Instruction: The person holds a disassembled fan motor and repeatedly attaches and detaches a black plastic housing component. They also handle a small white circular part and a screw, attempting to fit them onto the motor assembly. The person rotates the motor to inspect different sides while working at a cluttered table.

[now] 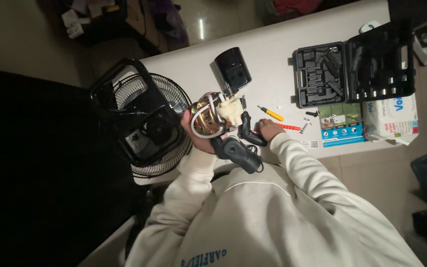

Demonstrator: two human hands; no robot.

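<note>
Left hand [196, 138]: fingers closed around the fan motor [212, 117], held above the bench [273, 54] edge. Right hand [269, 129]: fingers curled on a black power screwdriver [247, 129], just beside the motor. Yellow screwdriver [271, 113] and loose screws [304, 127] lie just beyond right fingers. Fan cage [142, 118] sits beside left fingers.

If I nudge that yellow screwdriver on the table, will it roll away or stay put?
The yellow screwdriver looks slim and round, lying flat on the smooth white table, so it probably rolls easily. It seems light for its size. Nothing touches it, so little would stop it.
</note>
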